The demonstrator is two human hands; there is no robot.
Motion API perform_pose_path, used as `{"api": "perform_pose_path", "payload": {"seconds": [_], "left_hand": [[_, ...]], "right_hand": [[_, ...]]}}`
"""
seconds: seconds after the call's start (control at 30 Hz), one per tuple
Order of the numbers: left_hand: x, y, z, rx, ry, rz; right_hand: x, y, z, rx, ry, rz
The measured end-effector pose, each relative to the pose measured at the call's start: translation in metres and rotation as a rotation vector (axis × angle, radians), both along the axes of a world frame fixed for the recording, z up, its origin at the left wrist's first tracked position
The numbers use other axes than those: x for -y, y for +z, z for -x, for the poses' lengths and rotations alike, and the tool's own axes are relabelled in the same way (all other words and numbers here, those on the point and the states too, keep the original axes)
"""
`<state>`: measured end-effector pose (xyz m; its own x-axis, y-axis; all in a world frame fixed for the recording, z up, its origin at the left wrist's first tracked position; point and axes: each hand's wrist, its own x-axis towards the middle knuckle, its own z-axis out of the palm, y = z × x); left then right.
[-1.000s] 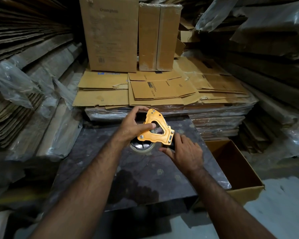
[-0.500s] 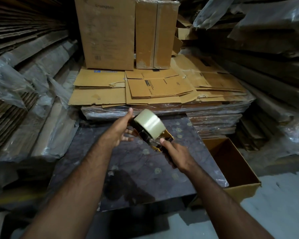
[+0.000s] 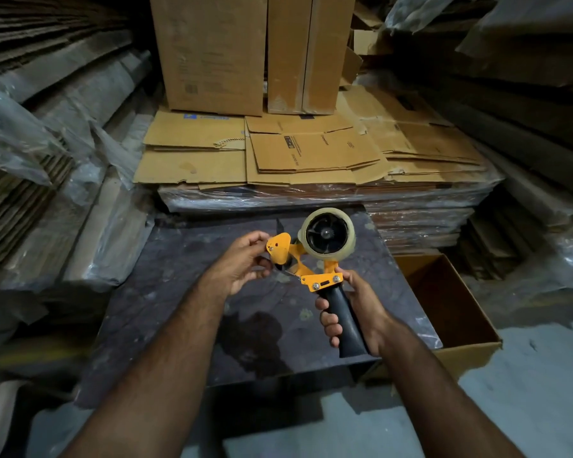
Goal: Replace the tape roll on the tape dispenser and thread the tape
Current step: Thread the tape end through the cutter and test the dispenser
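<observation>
An orange tape dispenser point(image 3: 311, 274) with a black handle is held upright above the dark table point(image 3: 186, 312). A clear tape roll point(image 3: 326, 233) sits on its black hub at the top right, its open side facing me. My right hand point(image 3: 354, 309) is wrapped around the black handle. My left hand point(image 3: 242, 262) pinches the dispenser's orange front plate at its left end, fingers near the roller. Whether any tape runs from the roll to the front is too fine to tell.
Flattened cartons point(image 3: 311, 153) lie stacked behind the table, with upright boxes point(image 3: 245, 51) on them. An open cardboard box point(image 3: 444, 309) sits on the floor at the table's right. Plastic-wrapped cardboard bundles point(image 3: 63, 193) crowd the left and right sides.
The dispenser was turned from lying flat to upright, roll side facing me. My right hand shifted onto the black handle and my left hand moved to the front plate.
</observation>
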<state>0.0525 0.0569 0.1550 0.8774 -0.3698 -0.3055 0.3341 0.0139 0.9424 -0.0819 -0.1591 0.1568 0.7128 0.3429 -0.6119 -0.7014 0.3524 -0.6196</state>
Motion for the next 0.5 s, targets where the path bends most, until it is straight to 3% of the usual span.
{"api": "perform_pose_path", "payload": {"seconds": [0.17,0.33,0.5], "left_hand": [[0.015,-0.006,-0.007,0.027,0.028,-0.057],[0.026,-0.027,-0.004,-0.057,0.094,-0.034],[0.074,-0.035,0.001,-0.132,0.023,0.052]], "right_hand": [[0.005,-0.004,0.006,0.006,-0.022,-0.002],[0.025,-0.017,0.017,0.049,-0.247,-0.03],[0.046,-0.035,0.036,0.077,-0.258,0.134]]}}
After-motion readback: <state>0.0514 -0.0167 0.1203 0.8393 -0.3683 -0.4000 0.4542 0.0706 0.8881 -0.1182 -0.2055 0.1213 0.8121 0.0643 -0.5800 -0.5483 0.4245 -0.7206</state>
